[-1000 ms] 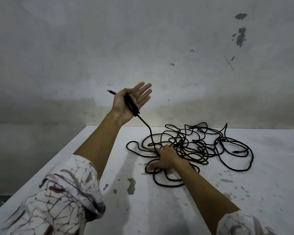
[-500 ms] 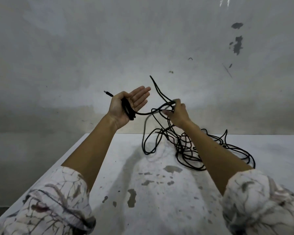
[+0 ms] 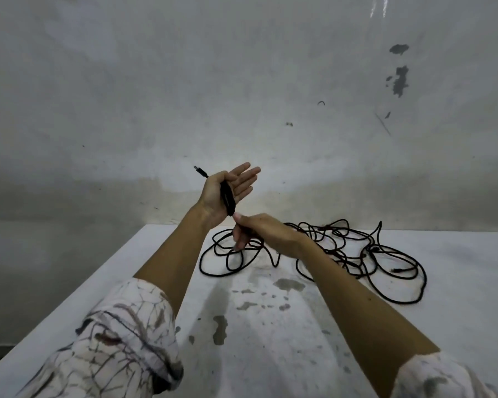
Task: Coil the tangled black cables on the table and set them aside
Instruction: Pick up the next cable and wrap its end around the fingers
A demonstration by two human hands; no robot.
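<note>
A black cable runs in a few wraps [image 3: 227, 198] across the palm of my raised left hand [image 3: 212, 193]. That hand's thumb pins the wraps while its fingers stay straight, and a plug end [image 3: 201, 171] sticks out past the thumb. Just below, my right hand [image 3: 259, 229] grips the same cable with curled fingers, close under the left wrist. The remaining black cables lie in a loose tangle [image 3: 337, 249] on the white table [image 3: 270, 340], behind and to the right of my right hand.
The table top is stained with grey patches near its middle. Its left edge [image 3: 98, 271] runs diagonally toward me. A scuffed grey wall [image 3: 270, 96] stands right behind the table's far edge.
My right hand lifted a length of cable off the table, carried it up to the left hand, then dropped down under the left wrist. The left hand has stayed raised.
</note>
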